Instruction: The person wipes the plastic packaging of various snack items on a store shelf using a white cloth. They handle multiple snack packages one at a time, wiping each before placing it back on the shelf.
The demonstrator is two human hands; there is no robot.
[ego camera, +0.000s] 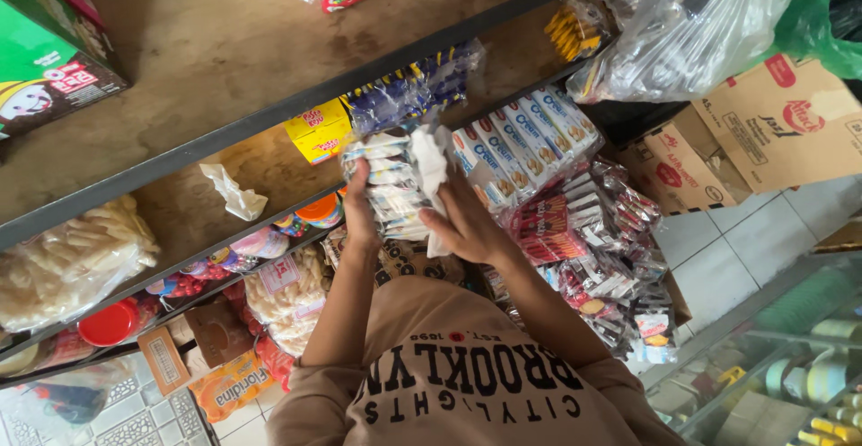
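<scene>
My left hand point(361, 208) grips the left side of a stack of white and blue snack packets point(391, 185) held up at the middle shelf point(180, 203). My right hand point(469, 223) is closed on a white cloth point(433, 166) that lies against the right side of the stack. Both forearms reach up from my beige printed shirt point(467, 383). Just behind the stack are a yellow box point(319, 130) and a clear bundle of blue and white packets point(415, 91).
A row of blue and white biscuit boxes point(525, 136) and red packets point(549, 226) sit right of my hands. Crumpled white paper point(233, 193) lies on the shelf. Cracker bags point(72, 257), cardboard boxes point(781, 123), a plastic bag point(691, 24) and a glass case point(790, 356) surround me.
</scene>
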